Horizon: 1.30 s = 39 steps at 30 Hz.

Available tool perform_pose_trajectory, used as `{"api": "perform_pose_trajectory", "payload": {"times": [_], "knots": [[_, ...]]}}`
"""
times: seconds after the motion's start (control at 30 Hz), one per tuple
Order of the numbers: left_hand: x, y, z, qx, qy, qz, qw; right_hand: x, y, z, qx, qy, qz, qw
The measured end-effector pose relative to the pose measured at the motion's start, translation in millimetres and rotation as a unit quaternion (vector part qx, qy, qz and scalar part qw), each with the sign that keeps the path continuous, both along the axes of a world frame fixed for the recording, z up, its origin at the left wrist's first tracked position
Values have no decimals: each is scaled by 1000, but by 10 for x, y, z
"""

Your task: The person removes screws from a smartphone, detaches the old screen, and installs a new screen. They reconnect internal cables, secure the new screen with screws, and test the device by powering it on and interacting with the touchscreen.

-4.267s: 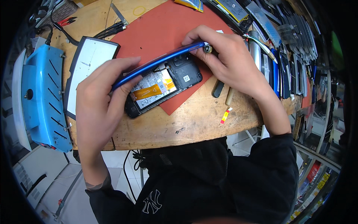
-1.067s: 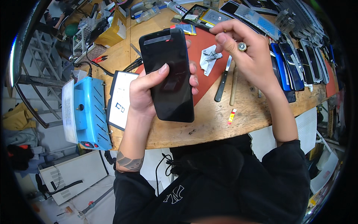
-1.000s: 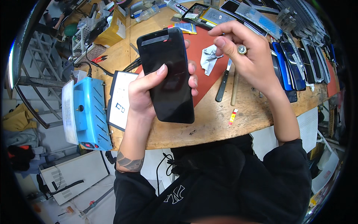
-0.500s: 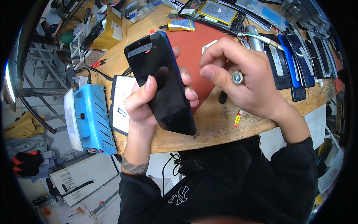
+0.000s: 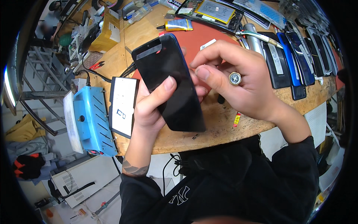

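Phone: black slab, screen side toward the camera, a strip of grey tape across its upper end; held tilted above the front edge of the tabletop.

Left hand: wrapped around the phone from behind, thumb pressed on the glass.

Right hand: fingers bunched at the phone's right edge, thumb and forefinger pinched close; whether they hold anything small cannot be told. A ring sits on one finger.

State of work: the phone looks closed up, no innards showing, so reassembly appears largely done; edge work or checking seems to remain.

Behind the phone: red mat, glue tube, an opened phone with its battery showing.

Right of the phone: row of dark phones.

Left of the phone: blue machine and a white-faced pad.
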<state>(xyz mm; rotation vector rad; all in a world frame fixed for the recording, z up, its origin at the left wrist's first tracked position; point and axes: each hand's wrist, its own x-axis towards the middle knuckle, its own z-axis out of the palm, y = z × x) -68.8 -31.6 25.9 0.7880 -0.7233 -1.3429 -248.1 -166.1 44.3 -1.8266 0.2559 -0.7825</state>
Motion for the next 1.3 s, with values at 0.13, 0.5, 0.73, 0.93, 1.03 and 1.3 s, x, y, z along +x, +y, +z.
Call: {"api": "perform_pose_trajectory", "payload": {"times": [0.13, 0.5, 0.73, 0.93, 1.03, 1.3], "knots": [[-136, -58, 29, -11, -61, 132, 989, 71, -10, -86, -87, 37, -46, 994], [196, -99, 45, -61, -25, 216, 974, 135, -22, -176, -88, 72, -29, 993], [327, -6, 71, -55, -258, 260, 929, 243, 6, -213, -187, 13, -60, 980], [358, 5, 100, -86, -265, 218, 935, 280, 48, -204, -186, -4, -55, 981], [403, -4, 77, -116, -256, 200, 938, 272, 52, -167, -209, 7, -55, 976], [439, 117, 216, -92, -366, 168, 911, 290, 94, -110, -243, 0, -46, 969]]}}
